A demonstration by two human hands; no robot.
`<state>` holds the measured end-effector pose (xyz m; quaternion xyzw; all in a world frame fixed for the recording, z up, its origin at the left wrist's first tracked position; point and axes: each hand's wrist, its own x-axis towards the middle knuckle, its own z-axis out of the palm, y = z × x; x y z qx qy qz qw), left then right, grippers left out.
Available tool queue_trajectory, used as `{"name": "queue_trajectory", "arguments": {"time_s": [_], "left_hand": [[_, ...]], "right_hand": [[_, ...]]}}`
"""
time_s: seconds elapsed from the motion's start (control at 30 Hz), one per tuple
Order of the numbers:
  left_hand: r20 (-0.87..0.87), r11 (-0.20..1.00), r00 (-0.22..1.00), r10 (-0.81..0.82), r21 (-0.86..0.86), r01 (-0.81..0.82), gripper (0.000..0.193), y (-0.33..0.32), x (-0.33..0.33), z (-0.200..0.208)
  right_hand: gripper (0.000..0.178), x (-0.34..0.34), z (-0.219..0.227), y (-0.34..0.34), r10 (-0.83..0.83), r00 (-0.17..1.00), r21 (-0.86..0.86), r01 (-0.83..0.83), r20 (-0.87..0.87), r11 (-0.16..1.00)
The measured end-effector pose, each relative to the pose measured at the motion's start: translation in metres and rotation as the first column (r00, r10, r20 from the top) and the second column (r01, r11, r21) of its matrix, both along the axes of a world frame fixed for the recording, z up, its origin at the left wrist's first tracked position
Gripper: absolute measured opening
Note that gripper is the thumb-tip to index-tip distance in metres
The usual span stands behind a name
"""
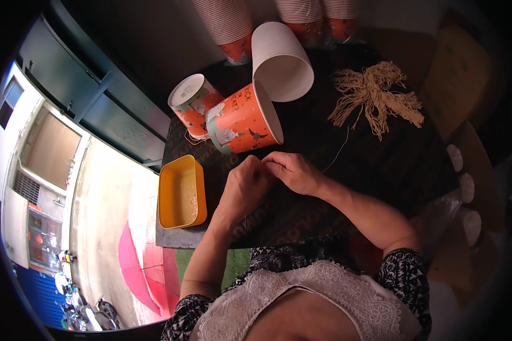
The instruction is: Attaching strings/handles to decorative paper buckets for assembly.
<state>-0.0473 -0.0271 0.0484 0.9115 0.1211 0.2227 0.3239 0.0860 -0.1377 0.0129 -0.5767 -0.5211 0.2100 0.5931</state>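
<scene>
My left hand [247, 182] and my right hand [294, 173] meet over the dark table, fingertips pinched together. A thin pale string [338, 150] runs out from behind my right hand toward the far right, and a short bit of strand shows by my left wrist. The part between my fingers is hidden. Just beyond my hands an orange paper bucket [242, 120] with a Halloween pattern lies on its side, mouth to the right. Behind it to the left, a similar bucket [202, 108] stands bottom up, with string around its lower edge.
A yellow plastic tub [182, 193] with small bits inside stands left of my hands. A tan bundle of strings [378, 99] lies at the far right. White nested buckets [281, 62] lie at the back, before tall bucket stacks [224, 25]. A pink umbrella [151, 267] is outside, left.
</scene>
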Motion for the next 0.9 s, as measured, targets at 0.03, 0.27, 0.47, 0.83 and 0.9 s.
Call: {"name": "queue_trajectory", "arguments": {"time_s": [0.03,0.27,0.47,0.83,0.9], "left_hand": [[0.0,1.0,1.0,-0.001,0.003,0.001,0.015,-0.001,0.001,0.005],[0.019,0.989,1.0,-0.021,-0.149,0.024,0.014,0.003,0.005,0.019],[0.093,0.999,0.995,-0.029,-0.026,0.031,0.011,0.004,0.018,0.034],[-0.205,0.509,0.973,-0.11,0.829,0.232,0.033,0.006,0.047,0.083],[-0.234,0.455,0.966,-0.111,0.852,0.259,0.027,0.013,0.045,0.084]], "right_hand": [[0.015,0.0,0.001,-0.001,-0.001,1.0,0.003,0.001,0.0,1.0],[0.016,0.001,0.008,-0.004,-0.059,0.997,0.035,0.061,-0.051,0.998],[0.013,0.008,0.008,-0.002,-0.081,0.985,0.134,0.101,-0.153,0.986],[0.015,0.034,0.012,-0.008,-0.192,0.848,0.144,0.297,-0.494,0.944],[0.015,0.033,0.013,-0.008,-0.187,0.856,0.158,0.295,-0.481,0.942]]}}
